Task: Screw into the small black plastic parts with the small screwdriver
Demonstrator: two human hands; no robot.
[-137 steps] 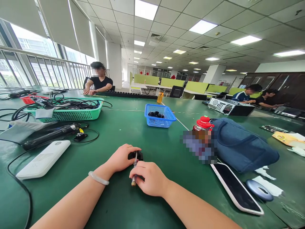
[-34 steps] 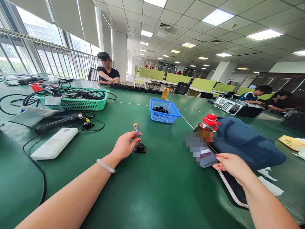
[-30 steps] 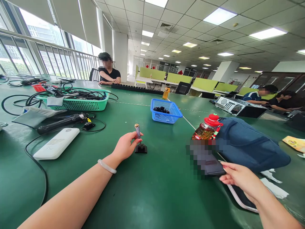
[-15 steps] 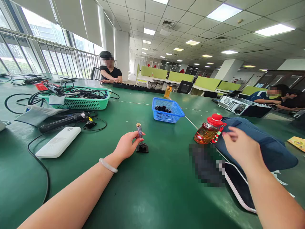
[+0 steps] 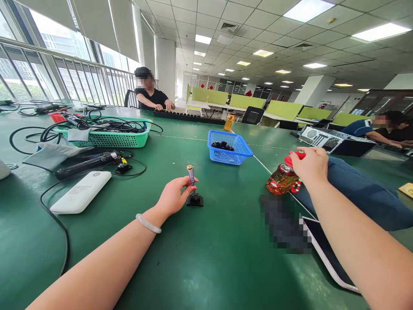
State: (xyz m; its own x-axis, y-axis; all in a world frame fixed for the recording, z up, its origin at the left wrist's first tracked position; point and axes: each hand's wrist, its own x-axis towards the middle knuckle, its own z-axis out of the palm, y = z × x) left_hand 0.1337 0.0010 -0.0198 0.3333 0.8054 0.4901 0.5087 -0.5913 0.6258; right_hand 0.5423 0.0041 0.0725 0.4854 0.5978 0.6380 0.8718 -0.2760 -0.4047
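Note:
My left hand [image 5: 174,197] pinches a small screwdriver [image 5: 191,174] and holds it upright, its tip down on a small black part [image 5: 195,199] lying on the green table [image 5: 200,258]. My right hand [image 5: 309,164] is closed over the red cap [image 5: 301,154] of a bottle of amber drink [image 5: 281,181], which leans against a blue bag [image 5: 361,189]. A tablet [image 5: 325,249] lies flat under my right forearm.
A blue basket [image 5: 229,148] with black parts stands behind. At left are a green basket [image 5: 106,137] of cables, a black tool [image 5: 84,163], a white power bank [image 5: 80,197] and loose cables. One person sits at the far side, others at right.
My right hand let go of the screwdriver, touched the tablet, then rose onto the bottle's red cap. My left hand took over the screwdriver and holds it upright.

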